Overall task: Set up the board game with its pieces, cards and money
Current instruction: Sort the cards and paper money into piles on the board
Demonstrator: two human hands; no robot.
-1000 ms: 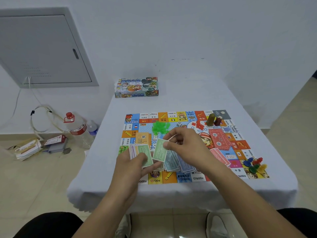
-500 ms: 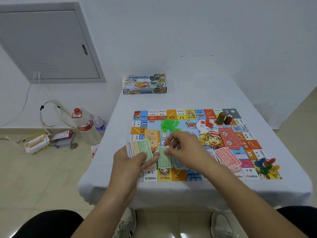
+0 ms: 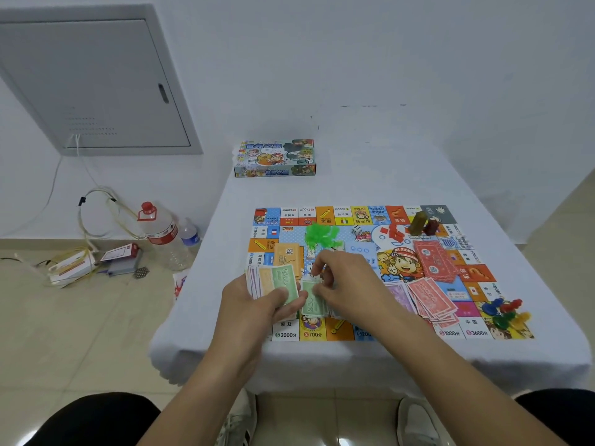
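The colourful game board lies on a white-clothed table. My left hand grips a fanned stack of play money with a green 500 note on top. My right hand pinches a green note over the board's near edge. On the board lie red notes, purple notes, a red card deck, an orange card deck, green houses, red hotels, a die and coloured pawns.
The game box stands at the table's far left. Two tall pieces stand at the board's far right corner. On the floor to the left are a water bottle, a smaller bottle, cables and packets. My knees and shoes are below.
My right hand has brought the green note down from mid-air to the pile of notes on the board's near edge. The left hand keeps its fan of money.
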